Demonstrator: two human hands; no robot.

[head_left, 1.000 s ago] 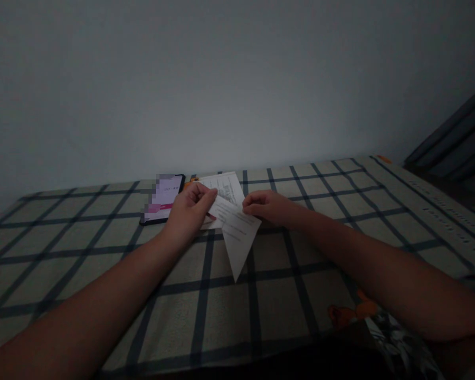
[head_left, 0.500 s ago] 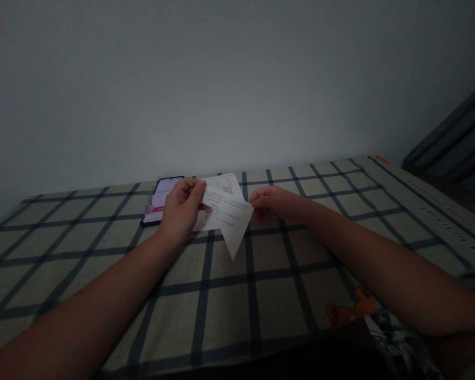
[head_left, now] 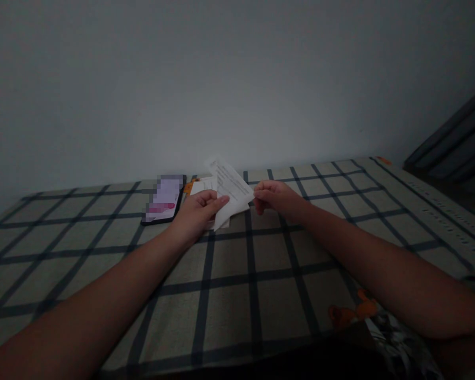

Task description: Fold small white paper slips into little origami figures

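In the head view, the left hand [head_left: 200, 211], at the centre of the frame, has its grip closed on a printed paper [head_left: 233, 186], thumb on top near the lower left edge. The right hand [head_left: 271, 194], just right of centre, has its fingertips pressed together, pinching the paper's right corner. The paper is raised and tilted between the two hands at mid-frame, its top end reaching up against the wall [head_left: 237, 79]; its lines of print are too small to read. Behind it and the left hand, a second paper [head_left: 201, 186] lies on the checked cloth [head_left: 229, 301]. Left of centre, a phone [head_left: 168, 195] lies on the cloth near the left hand, its screen lit and partly pixelated. Dark striped fabric [head_left: 455, 137] hangs at the right edge.
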